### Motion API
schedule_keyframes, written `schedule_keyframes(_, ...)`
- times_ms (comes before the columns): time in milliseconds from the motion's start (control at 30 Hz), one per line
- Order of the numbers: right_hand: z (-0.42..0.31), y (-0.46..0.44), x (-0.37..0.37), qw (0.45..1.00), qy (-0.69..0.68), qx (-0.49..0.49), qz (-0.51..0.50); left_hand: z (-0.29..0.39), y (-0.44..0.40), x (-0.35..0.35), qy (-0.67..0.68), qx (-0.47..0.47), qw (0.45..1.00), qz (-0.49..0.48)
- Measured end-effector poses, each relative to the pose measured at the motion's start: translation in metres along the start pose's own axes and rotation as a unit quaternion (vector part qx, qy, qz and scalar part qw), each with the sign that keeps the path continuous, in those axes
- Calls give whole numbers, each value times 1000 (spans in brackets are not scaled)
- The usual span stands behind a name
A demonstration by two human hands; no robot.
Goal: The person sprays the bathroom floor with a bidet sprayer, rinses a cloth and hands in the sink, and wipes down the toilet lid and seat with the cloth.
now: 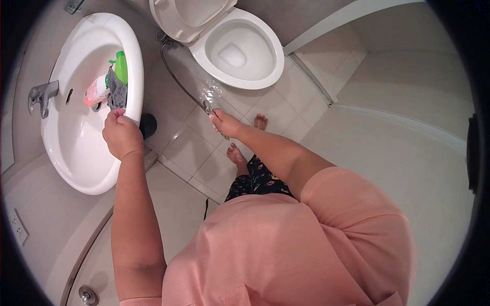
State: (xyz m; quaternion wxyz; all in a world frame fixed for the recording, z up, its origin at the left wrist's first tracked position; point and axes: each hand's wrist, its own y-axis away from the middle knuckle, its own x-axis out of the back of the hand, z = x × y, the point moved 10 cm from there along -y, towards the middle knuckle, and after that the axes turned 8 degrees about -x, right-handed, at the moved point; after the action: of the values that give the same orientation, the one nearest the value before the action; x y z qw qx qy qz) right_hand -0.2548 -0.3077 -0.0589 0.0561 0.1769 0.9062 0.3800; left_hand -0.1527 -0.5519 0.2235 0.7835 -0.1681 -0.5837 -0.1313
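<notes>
My left hand (pixel 122 135) is over the front edge of the white sink (pixel 135 66), its fingers pinched on the end of a grey cloth (pixel 118 91). Against that cloth, in the basin, lie a green bottle (pixel 121 65) and a white and pink bottle (pixel 96 92). My right hand (pixel 224 123) is wrapped round a bidet sprayer (pixel 207 107), held low over the floor. Water (pixel 210 87) splashes just beyond its head, beside the toilet. Its metal hose (pixel 173 75) curves back toward the wall.
The toilet (pixel 277 58) stands ahead with its lid and seat raised. A chrome faucet (pixel 45 97) is at the sink's left. Underneath the sink's edge is a dark round object (pixel 148 126). My bare feet are on the wet tiles (pixel 196 148); a shower-area track (pixel 316 86) runs at the right.
</notes>
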Motion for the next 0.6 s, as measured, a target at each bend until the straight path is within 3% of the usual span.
schedule_keyframes(300,16,9,-21,997,71,6,-17,1,-1,0,13,2,1000,-6)
schedule_keyframes(467,-33,-8,1,994,99,40,2,1,-1,0,2,-10,1000,9)
schedule_keyframes(533,-41,-22,6,998,41,-22,-38,1,-2,0,-1,-15,1000,11)
schedule_keyframes(600,-61,-28,16,998,67,2,-23,-2,-2,-4,9,2,1000,-9)
